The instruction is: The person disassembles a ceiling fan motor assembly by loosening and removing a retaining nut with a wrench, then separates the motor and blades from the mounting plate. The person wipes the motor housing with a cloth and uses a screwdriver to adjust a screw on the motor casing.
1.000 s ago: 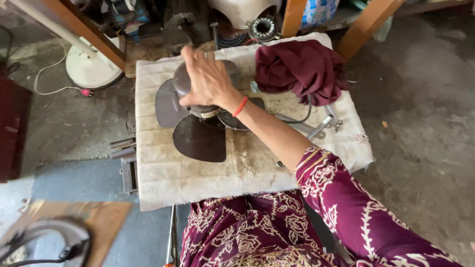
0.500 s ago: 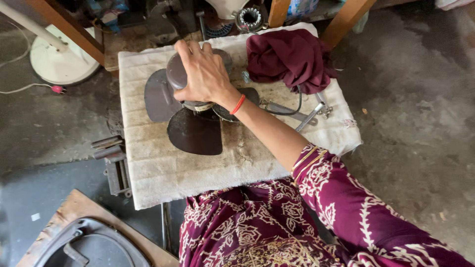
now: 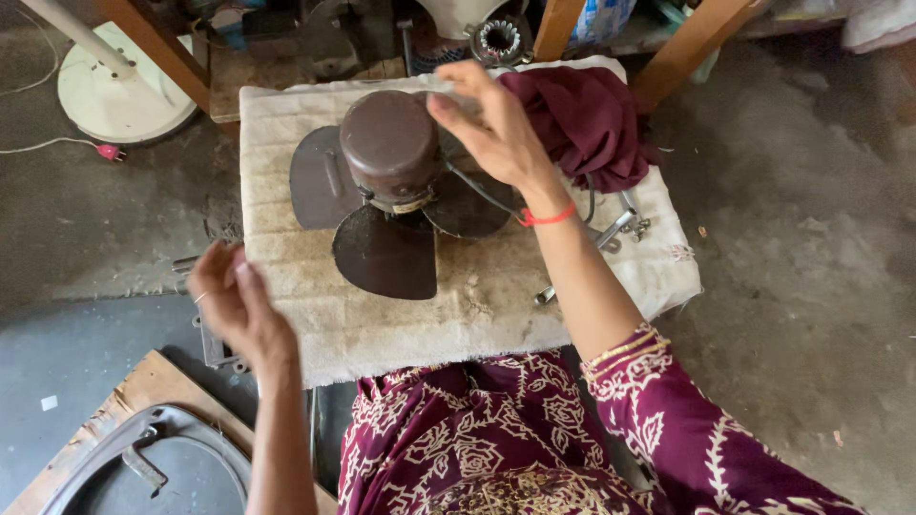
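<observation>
R hand hovered by fan motor, fingers loose, gripping nothing; maroon cloth crowded behind. L hand empty too.

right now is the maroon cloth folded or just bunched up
Bunched up. The maroon cloth lies in a crumpled heap on the far right of the padded board, beside the right hand, with no flat folds.

A low worktop covered by a cream quilted cloth fills the frame's centre. On it stands a brown fan motor with three dark blades. A maroon cloth lies bunched at its upper right, with metal bolts just below, near the right edge.
</observation>
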